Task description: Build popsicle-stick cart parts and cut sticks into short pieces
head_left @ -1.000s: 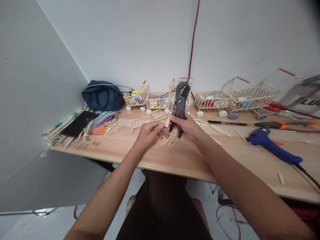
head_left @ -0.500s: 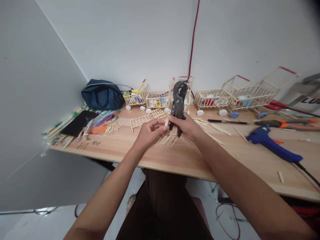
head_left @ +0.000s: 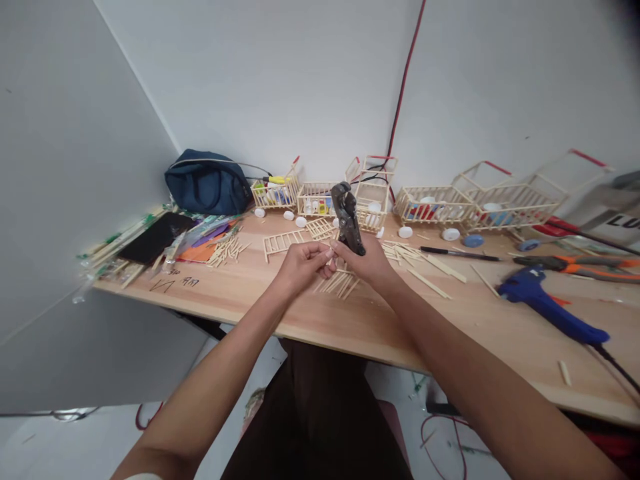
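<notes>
My right hand is wrapped round a black hand cutter with a hooked jaw, which points up and away from me. Close beside it, my left hand is closed in a pinch, fingertips meeting the right thumb. A thin wooden stick shows in part between the fingers; most of it is hidden. Below the hands, several cut sticks lie on the wooden table. Just behind the left hand are a ladder-like stick frame and a small stick grid.
Several miniature stick shopping carts stand along the wall. A blue bag, black phone-like slab and loose sticks lie left. On the right are a pen, orange-handled pliers and a blue glue gun.
The black cutter has dropped lower and tilted to the left in my right hand. My two hands have come closer together, fingertips now meeting. The camera view has shifted slightly.
</notes>
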A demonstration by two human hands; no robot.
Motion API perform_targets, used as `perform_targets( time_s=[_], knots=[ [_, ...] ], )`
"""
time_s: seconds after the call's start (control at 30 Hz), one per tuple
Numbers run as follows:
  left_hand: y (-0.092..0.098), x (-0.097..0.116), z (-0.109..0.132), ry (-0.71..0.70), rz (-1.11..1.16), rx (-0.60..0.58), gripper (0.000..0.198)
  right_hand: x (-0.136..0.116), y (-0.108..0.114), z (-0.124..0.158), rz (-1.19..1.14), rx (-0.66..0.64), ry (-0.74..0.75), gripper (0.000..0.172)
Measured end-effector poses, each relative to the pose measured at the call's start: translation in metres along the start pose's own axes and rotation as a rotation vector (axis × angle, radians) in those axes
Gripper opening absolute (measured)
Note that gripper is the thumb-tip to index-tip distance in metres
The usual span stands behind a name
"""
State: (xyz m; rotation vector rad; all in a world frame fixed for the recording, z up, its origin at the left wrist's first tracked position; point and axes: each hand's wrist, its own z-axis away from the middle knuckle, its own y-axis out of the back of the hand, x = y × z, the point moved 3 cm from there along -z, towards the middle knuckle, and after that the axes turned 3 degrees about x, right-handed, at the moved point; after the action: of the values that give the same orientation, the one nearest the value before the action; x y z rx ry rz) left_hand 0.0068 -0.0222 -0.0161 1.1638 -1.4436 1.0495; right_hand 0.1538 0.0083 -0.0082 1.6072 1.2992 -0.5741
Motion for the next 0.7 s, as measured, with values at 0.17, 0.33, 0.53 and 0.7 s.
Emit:
perform_targets(
  time_s=[0.17,0.33,0.53,0.7],
  knots=[
    [0.002,0.004,0.004,0.002,-0.066,0.029,0.036,-0.001,-0.003,0.000,-0.051,-0.006,-0.039,0.035],
    [0.000,0.009,0.013,-0.030,-0.204,0.137,0.025,-0.002,-0.004,0.001,-0.085,-0.003,-0.105,0.037],
    [-0.005,0.013,0.018,0.053,-0.125,0.056,0.028,-0.014,-0.004,0.005,-0.111,-0.071,-0.066,0.036],
    [0.003,0.026,0.032,0.017,-0.091,0.090,0.036,-0.025,-0.011,0.011,-0.108,-0.132,-0.081,0.040]
  ],
)
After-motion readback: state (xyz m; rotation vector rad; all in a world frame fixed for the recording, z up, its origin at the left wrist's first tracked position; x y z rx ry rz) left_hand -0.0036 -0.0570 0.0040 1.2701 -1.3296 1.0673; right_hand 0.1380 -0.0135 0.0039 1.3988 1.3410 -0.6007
